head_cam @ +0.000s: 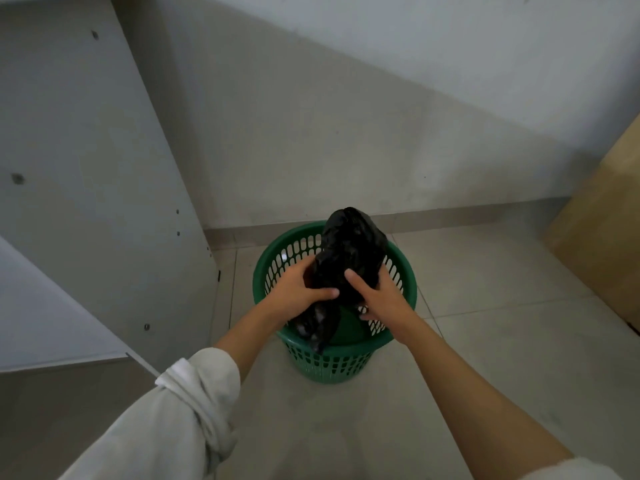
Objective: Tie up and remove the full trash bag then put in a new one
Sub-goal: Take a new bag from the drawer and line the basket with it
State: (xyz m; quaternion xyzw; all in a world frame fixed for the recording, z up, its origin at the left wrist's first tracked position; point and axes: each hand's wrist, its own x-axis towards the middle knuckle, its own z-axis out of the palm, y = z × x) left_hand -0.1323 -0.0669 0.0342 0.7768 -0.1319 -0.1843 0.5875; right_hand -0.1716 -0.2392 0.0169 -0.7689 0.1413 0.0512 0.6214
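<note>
Wall: a pale, plain wall (pixel 346 81) fills the upper middle and upper right of my view.
Skirting: a grey skirting (pixel 450 216) runs along the foot of that wall, where it meets the floor.
Floor: a light tiled floor (pixel 485 341) with thin joints spreads across the lower middle and right.
Panel: a white panel (pixel 86 150) stands upright at my left, dotted with small dark holes (pixel 17 178).
Shelf: a white shelf (pixel 41 323) juts out from the panel at lower left.
Box: a brown cardboard box (pixel 602 216) stands on the floor at the right edge, cut off by the frame.
</note>
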